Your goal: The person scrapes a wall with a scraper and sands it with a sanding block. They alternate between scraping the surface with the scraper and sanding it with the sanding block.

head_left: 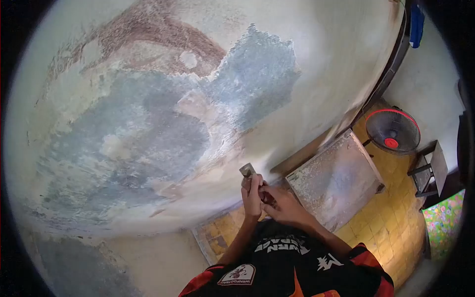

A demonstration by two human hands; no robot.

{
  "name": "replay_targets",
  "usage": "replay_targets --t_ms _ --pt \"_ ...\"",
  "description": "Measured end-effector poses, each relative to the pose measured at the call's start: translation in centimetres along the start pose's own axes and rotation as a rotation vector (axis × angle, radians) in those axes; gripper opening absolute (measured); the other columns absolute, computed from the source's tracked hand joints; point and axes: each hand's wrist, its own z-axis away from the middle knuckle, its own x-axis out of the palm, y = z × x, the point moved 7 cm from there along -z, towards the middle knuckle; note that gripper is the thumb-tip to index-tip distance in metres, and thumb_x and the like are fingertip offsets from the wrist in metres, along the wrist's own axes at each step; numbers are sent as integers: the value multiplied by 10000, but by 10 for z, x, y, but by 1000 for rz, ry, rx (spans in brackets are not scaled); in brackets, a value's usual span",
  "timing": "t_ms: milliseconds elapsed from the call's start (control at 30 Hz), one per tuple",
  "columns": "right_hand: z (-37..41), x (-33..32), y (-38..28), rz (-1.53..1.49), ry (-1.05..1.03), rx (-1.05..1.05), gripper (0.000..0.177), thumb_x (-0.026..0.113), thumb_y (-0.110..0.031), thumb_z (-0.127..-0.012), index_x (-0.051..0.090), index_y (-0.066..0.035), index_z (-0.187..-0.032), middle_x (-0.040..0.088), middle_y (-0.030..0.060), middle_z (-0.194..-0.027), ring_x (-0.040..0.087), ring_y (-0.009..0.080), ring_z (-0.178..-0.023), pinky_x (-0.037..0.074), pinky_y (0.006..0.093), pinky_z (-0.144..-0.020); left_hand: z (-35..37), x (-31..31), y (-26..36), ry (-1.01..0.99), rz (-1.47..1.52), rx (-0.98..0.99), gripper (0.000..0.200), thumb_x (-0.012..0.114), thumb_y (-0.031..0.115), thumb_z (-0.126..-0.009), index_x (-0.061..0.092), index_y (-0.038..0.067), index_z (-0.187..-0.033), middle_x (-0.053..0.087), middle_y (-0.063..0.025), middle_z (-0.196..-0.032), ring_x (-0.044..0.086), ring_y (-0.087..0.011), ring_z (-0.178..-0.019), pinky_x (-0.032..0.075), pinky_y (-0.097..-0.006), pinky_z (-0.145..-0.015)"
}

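Note:
A scraper-like tool with a flat metal blade [247, 170] points up and left in front of my chest. My left hand [252, 197] is closed around it just below the blade. My right hand [281, 204] is beside the left one, its fingers bent around a dark brown part that looks like the handle. Beyond the hands stands a pale wall [316, 64] with large patches of bare grey and reddish surface and peeling edges.
A worn low table [336, 178] stands to the right of my hands on yellow floor tiles [396, 208]. Farther right are a fan [393, 131] with a red rim, a small dark-legged stand [431, 171] and a flowered cloth [445, 222]. Something blue [416, 25] hangs at the upper right.

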Motion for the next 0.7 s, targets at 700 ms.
replay_targets --t_ms 700 --pt "-38 2 -7 -143 401 -123 275 687 -144 -838 596 22 -1039 623 45 -821 570 124 -736 488 305 -657 8 -58 27 -351 -177 79 404 351 350 -989 508 29 -1178 500 -44 -889 511 -134 -784 450 -292 -726"
